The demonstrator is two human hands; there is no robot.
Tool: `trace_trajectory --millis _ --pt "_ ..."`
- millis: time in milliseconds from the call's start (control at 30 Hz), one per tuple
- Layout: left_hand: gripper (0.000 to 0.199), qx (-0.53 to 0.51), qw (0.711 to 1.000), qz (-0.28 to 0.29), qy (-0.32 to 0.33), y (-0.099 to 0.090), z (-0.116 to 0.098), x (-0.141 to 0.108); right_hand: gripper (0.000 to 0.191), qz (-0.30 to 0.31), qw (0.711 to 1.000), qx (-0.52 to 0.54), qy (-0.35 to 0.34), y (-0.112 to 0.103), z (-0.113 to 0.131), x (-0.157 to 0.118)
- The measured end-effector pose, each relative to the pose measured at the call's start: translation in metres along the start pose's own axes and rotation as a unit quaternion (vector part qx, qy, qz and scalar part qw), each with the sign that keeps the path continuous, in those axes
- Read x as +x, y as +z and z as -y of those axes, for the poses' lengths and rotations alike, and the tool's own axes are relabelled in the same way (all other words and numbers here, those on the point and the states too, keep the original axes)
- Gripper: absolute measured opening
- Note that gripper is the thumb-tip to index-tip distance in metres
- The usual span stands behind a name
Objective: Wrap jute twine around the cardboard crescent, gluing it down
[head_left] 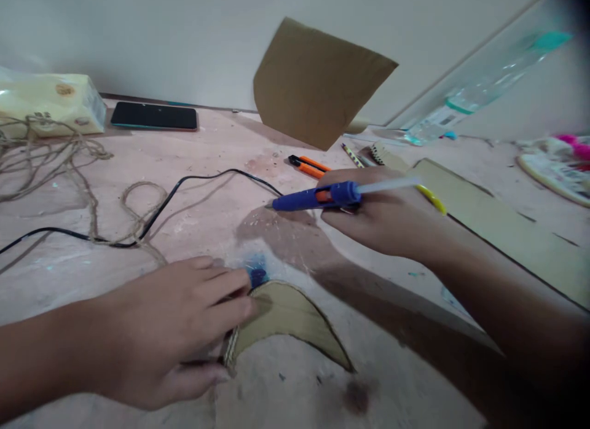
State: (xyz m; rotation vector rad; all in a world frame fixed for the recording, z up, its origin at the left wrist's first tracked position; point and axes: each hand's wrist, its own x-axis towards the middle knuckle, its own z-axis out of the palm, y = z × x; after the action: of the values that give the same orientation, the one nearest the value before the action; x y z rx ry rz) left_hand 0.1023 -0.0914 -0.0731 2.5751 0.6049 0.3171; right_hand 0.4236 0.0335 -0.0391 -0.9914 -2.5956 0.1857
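Observation:
A curved, pointed piece of cardboard [295,312] lies on the table, with twine [231,348] running along its left end. My left hand [184,324] rests over that end, fingers on top and thumb by the twine, gripping it; the part under the hand is hidden. Up and to the right, my right hand [382,226] is wrapped round a blue hot glue gun [299,199]. Its nozzle points left above the tabletop, apart from the cardboard, and a clear glue stick [387,184] sticks out of its back end.
A black cord [184,178] and loose twine [92,201] cross the left side. Behind are a tissue pack [59,103], a phone [154,116], a cardboard sheet [318,78] against the wall, and an orange cutter [311,166]. At right stand cardboard [507,214] and a plastic bottle [479,97].

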Motion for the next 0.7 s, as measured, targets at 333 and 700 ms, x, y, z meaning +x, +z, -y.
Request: trace_trajectory --millis 333,700 --pt "0.034 -0.006 0.998 -0.063 0.012 -0.001 0.015 -0.009 0.010 0.016 0.995 0.009 -0.103 -0.033 0.011 -0.002" --pt "0.021 -0.083 0.992 -0.086 -0.051 -0.002 0.019 -0.004 0.018 -0.072 0.994 0.079 0.015 0.011 0.060 -0.034"
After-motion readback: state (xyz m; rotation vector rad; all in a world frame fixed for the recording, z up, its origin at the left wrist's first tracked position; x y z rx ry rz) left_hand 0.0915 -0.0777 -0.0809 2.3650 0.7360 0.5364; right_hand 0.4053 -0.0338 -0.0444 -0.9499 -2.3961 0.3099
